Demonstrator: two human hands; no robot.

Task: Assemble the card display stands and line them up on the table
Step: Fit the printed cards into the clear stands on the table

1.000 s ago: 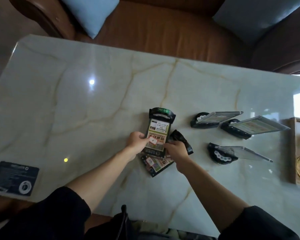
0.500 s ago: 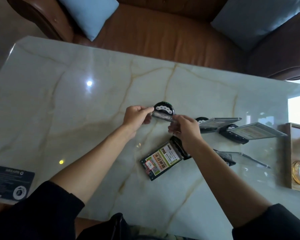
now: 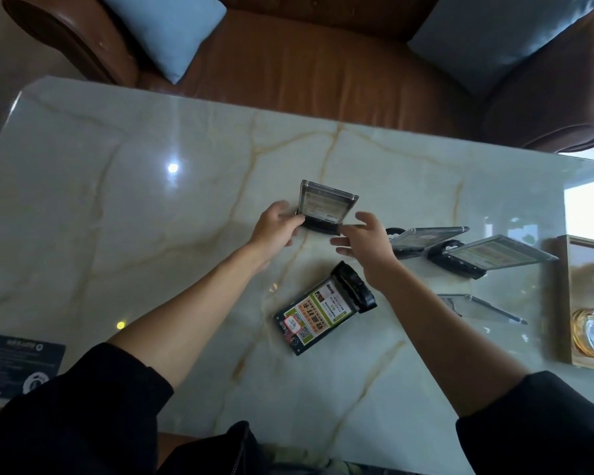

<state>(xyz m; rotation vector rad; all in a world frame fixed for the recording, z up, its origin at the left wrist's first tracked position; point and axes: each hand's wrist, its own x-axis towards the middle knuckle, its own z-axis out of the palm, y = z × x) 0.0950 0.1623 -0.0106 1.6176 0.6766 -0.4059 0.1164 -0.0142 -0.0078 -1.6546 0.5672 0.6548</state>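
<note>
Standing upright near the middle of the marble counter (image 3: 151, 234), an assembled card display stand (image 3: 326, 209) has its clear panel rising from a black base, the base resting on the counter. The left hand (image 3: 276, 226) touches the base's left end with its fingertips, fingers curled loosely against it; whether that grip is really pinching or only steadying cannot be told. The right hand (image 3: 364, 240) sits at the base's right end with fingers spread and extended, open, the fingertips just meeting the base and closed on nothing.

Nearer the person, a second stand (image 3: 323, 311) lies flat on the counter, its printed green-and-orange card facing up and its black base pointing away to the right. To the right of the hands, two more assembled stands (image 3: 426, 238) (image 3: 494, 255) lean at a low tilt side by side, and a further clear panel (image 3: 480, 308) lies closer in, partly hidden by the right forearm. A dark card (image 3: 18, 361) rests at the counter's near left edge.
</note>
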